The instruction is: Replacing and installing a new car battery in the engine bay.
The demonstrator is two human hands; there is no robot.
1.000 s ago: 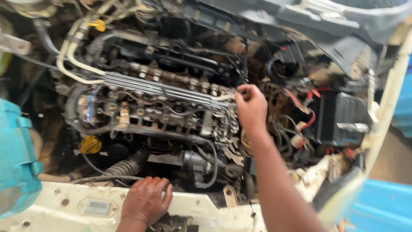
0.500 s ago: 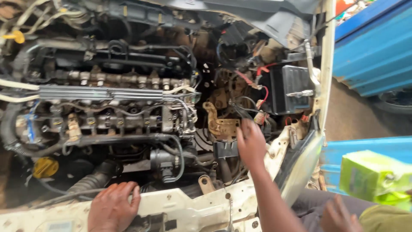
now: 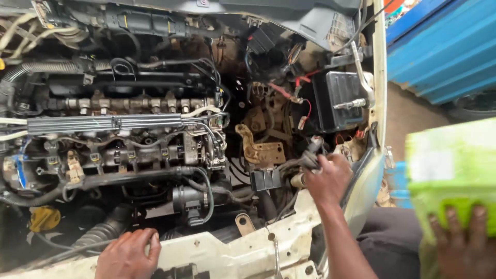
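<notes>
Fingers of right hand [image 3: 328, 178] now closed around black connector [image 3: 311, 155], lower than before; left hand [image 3: 128, 253] flat on white panel [image 3: 217, 253].

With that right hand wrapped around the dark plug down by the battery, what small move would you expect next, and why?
Probably a gentle pull or wiggle to work it loose. The right hand is closed on a dark connector on the wiring beside the battery, while the left hand rests on the white front panel, apparently bracing.
</notes>
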